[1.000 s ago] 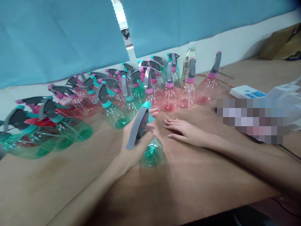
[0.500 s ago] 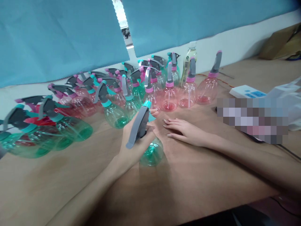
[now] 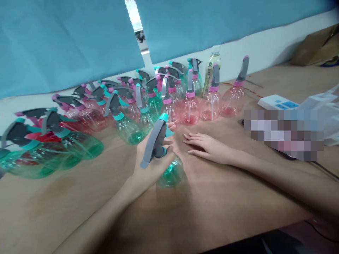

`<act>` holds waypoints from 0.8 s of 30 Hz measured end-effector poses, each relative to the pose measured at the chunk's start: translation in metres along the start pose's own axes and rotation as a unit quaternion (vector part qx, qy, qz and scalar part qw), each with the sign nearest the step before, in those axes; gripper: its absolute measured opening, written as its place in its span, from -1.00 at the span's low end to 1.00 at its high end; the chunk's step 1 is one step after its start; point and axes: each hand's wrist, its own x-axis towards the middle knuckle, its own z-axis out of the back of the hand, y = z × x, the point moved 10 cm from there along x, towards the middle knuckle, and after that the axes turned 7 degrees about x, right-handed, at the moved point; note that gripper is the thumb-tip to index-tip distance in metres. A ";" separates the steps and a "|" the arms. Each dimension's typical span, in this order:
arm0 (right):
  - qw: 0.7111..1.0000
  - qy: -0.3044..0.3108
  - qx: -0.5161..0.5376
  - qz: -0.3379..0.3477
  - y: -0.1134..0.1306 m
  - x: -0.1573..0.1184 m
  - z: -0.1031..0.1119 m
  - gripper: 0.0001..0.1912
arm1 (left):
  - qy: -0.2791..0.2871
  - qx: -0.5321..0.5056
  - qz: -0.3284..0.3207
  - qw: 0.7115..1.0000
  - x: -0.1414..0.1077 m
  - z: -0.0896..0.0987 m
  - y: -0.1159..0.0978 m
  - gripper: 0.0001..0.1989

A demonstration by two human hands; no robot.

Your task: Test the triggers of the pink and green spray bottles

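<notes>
My left hand (image 3: 149, 155) is wrapped round the neck of a green spray bottle (image 3: 172, 173), which stands on the wooden table (image 3: 225, 197). The bottle's grey trigger head with its turquoise nozzle rises above my fingers, and part of its neck is hidden by them. To the right, my right hand (image 3: 205, 146) lies flat on the table with fingers stretched out, holding nothing. Just beyond the hands stand another green spray bottle (image 3: 129, 128) and a pink spray bottle (image 3: 191, 111).
Several green spray bottles (image 3: 82, 144) lie tilted at the left, and more pink and green ones crowd the back. A labelled drink bottle (image 3: 212, 70) stands near the wall. At the right are a white power strip (image 3: 278, 103), a blurred-out object (image 3: 286, 135) and a cardboard box (image 3: 315, 47).
Hardly anything differs. The trigger head in my left hand has tilted very slightly, showing more of its neck. My right hand rests in the same place.
</notes>
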 end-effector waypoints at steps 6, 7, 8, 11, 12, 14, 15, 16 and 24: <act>1.000 0.009 -0.008 -0.002 -0.001 0.000 -0.002 -0.53 | -0.018 0.025 -0.003 1.000 0.001 0.003 -0.001 -0.70; 1.000 0.011 -0.010 -0.003 -0.001 0.000 -0.002 -0.52 | -0.018 0.028 -0.006 0.999 0.001 0.003 -0.003 -0.73; 1.000 0.013 -0.012 -0.003 -0.001 0.000 -0.002 -0.52 | -0.016 0.029 -0.010 0.999 0.001 0.003 -0.004 -0.75; 1.000 0.012 -0.010 -0.003 -0.001 0.000 -0.002 -0.52 | -0.005 0.025 -0.009 1.000 0.002 0.001 -0.007 -0.77; 1.000 0.010 -0.009 -0.004 -0.001 0.000 -0.002 -0.53 | -0.003 0.023 -0.007 1.000 0.002 0.001 -0.008 -0.78; 1.000 0.007 -0.008 -0.003 -0.002 -0.001 -0.002 -0.53 | -0.002 0.025 -0.008 1.000 0.002 0.001 -0.008 -0.79; 1.000 0.006 -0.008 -0.002 -0.002 -0.001 -0.002 -0.53 | -0.005 0.029 -0.011 1.000 0.002 0.002 -0.008 -0.80; 1.000 0.006 -0.008 0.000 -0.002 -0.001 -0.002 -0.53 | -0.008 0.035 -0.014 0.999 0.001 0.003 -0.008 -0.80; 1.000 0.013 -0.012 -0.004 -0.001 0.000 -0.002 -0.51 | -0.014 0.051 -0.018 0.998 0.001 0.006 -0.010 -0.78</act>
